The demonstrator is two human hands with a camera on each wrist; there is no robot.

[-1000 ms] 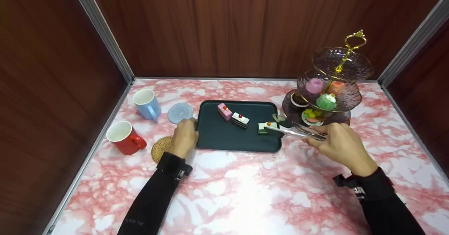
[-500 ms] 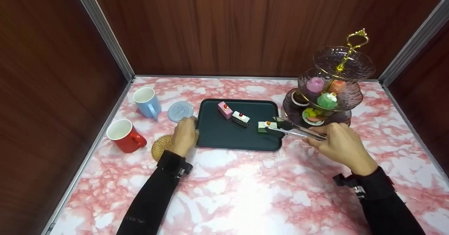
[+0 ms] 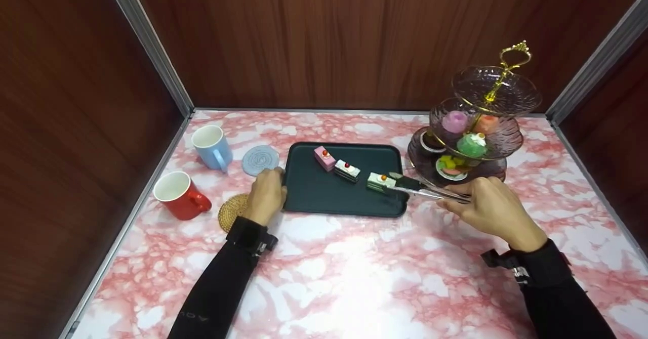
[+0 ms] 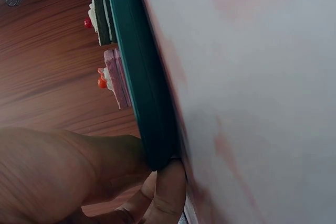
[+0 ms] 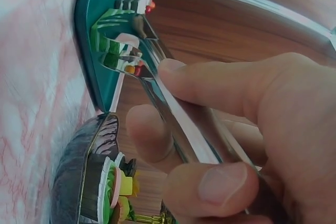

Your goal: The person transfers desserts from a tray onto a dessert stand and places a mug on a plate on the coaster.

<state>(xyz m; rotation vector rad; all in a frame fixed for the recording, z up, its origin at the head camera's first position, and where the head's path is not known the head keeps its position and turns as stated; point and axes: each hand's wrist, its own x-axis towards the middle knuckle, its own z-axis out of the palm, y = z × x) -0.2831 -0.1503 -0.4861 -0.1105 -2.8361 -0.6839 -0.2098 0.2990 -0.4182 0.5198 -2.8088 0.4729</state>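
My left hand (image 3: pixel 266 197) grips the left edge of a dark green rectangular tray (image 3: pixel 324 200); in the left wrist view the fingers (image 4: pixel 169 187) curl under its rim. Metal tongs (image 3: pixel 430 192) are pinched in my right hand (image 3: pixel 493 215), reaching left over the tray's right side. Their tips are at the right end of a green layered cake slice (image 3: pixel 375 182) with an orange topping, and in the right wrist view they lie either side of it. Left of it on the tray sit a dark, white-topped cake slice (image 3: pixel 347 171) and a pink cake slice (image 3: pixel 324 158).
A three-tier glass stand (image 3: pixel 511 144) with a gold handle holds several small cakes, close behind my right hand. At left are a blue mug (image 3: pixel 210 149), a red mug (image 3: pixel 182 202), a blue-grey coaster (image 3: pixel 260 160) and a woven coaster (image 3: pixel 233 212), partly behind my left hand.
The green cake slice has shifted slightly left on the tray and turned a little. The tongs' tips have come closer together around its right end. My left hand stays on the tray edge.
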